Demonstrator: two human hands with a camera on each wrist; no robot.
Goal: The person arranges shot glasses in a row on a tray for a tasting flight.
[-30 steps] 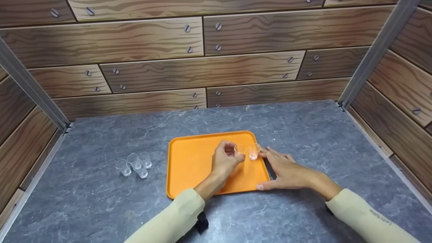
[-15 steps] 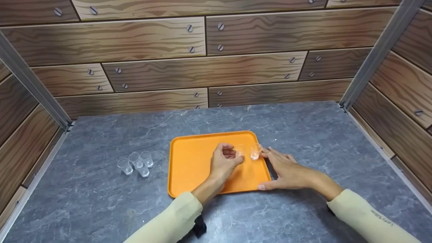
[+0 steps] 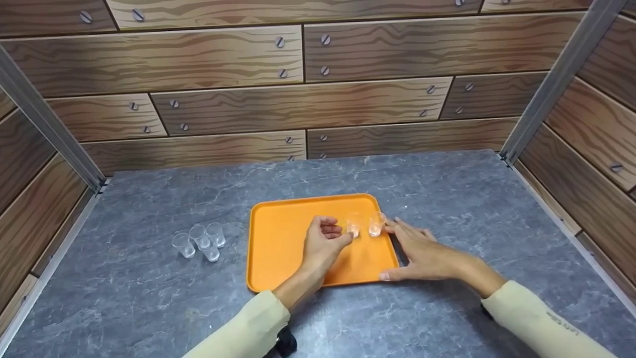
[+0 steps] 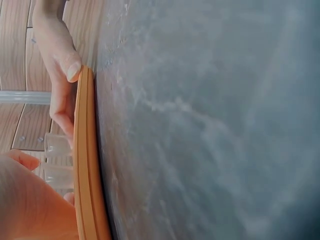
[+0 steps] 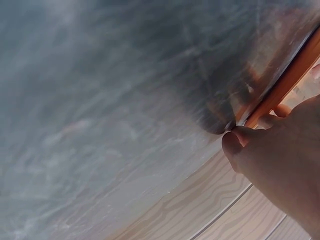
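My left hand (image 3: 323,243) is over the orange tray (image 3: 283,248), its thumb and fingers parted just left of a small clear cup (image 3: 353,226). That cup stands upright on the tray, the thumb tip overlapping its base in the head view. A second clear cup (image 3: 376,224) stands right beside it, near the tray's right rim. My right hand (image 3: 422,253) rests along that rim with extended fingers, the fingertips close to the second cup and the thumb at the near corner. In the left wrist view both cups (image 4: 57,175) appear side by side behind the tray edge.
Several more clear cups (image 3: 201,241) stand close together on the grey marbled table (image 3: 149,298), left of the tray. Wood-patterned walls (image 3: 223,54) with metal corner posts (image 3: 541,84) enclose the table at the back and sides.
My left hand has let go of the cup and drawn slightly left, leaving it upright on the tray. My right hand stays at the tray's right rim.
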